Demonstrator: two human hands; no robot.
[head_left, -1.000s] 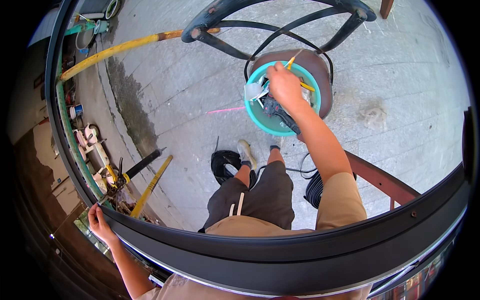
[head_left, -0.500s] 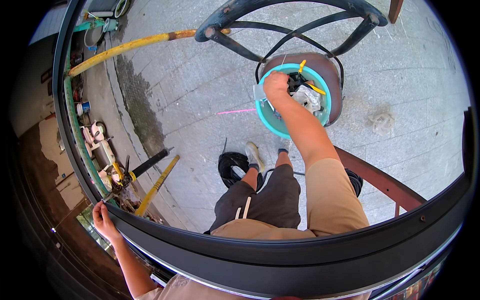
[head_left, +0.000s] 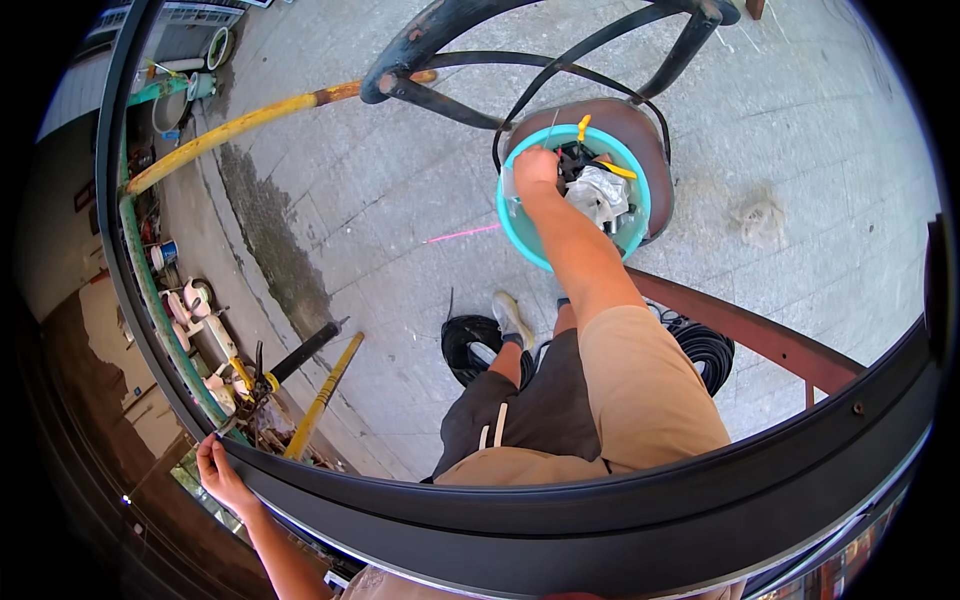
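My right hand (head_left: 537, 170) reaches into a turquoise basin (head_left: 512, 222), at its left side, fingers curled and mostly hidden. Clear plastic (head_left: 509, 190) shows beside the hand at the rim. Among the basin's contents are a yellow-handled tool (head_left: 584, 127), another yellow handle (head_left: 617, 170), dark pieces and a crumpled clear plastic bag (head_left: 600, 196). At lower left my left hand (head_left: 224, 478) is closed, fingertips pinched at the edge of a long black frame (head_left: 560, 515). A small thing may be between those fingertips; I cannot make it out.
The basin stands on a brown chair seat (head_left: 657, 205) with a dark curved backrest (head_left: 440, 45). Coiled black cable (head_left: 705, 355) lies near a red-brown metal bar (head_left: 770, 335). At left are a yellow rail (head_left: 250, 120), a striped yellow pole (head_left: 325, 395) and a light-coloured scooter (head_left: 205, 320).
The view has shifted slightly, so the chair and basin appear farther left. My right hand remains in the basin, and my left hand stays at the black frame.
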